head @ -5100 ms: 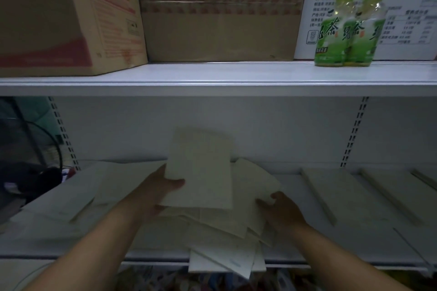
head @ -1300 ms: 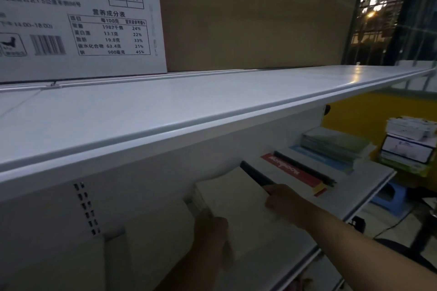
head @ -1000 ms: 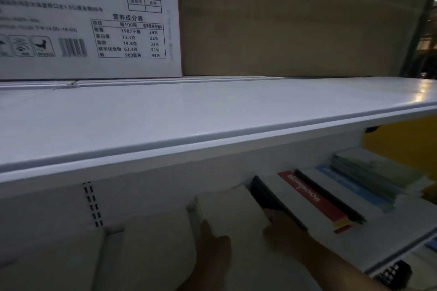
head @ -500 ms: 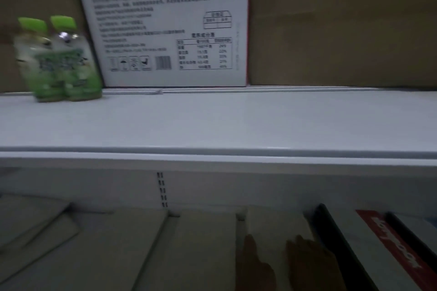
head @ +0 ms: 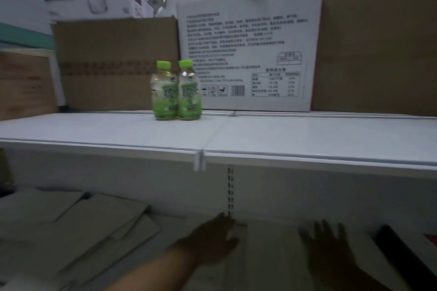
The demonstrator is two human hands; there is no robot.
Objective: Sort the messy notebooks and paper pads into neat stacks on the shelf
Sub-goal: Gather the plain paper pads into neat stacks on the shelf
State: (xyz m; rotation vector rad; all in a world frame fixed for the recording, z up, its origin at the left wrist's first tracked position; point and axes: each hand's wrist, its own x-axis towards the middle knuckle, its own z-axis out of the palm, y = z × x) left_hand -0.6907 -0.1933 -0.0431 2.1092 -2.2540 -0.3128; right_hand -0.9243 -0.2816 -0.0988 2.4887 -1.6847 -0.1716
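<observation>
On the lower shelf [head: 165, 220], a neat stack [head: 272, 255] of pale pads lies between the two hands. The right hand [head: 328, 245] rests flat on its right part with the fingers spread. The left hand [head: 212, 241] lies just left of it with loose, fairly straight fingers, and blur hides any contact. Loose pads [head: 94, 227] overlap at angles further left. A black notebook [head: 399, 255] lies at the far right. On the upper shelf [head: 307, 134] two green bottles [head: 176, 92] stand before a white box [head: 248, 54] and a brown carton [head: 113, 61].

Two green bottles [head: 164, 92] [head: 189, 91], one white box [head: 248, 49], two hands [head: 212, 241] [head: 328, 250]
</observation>
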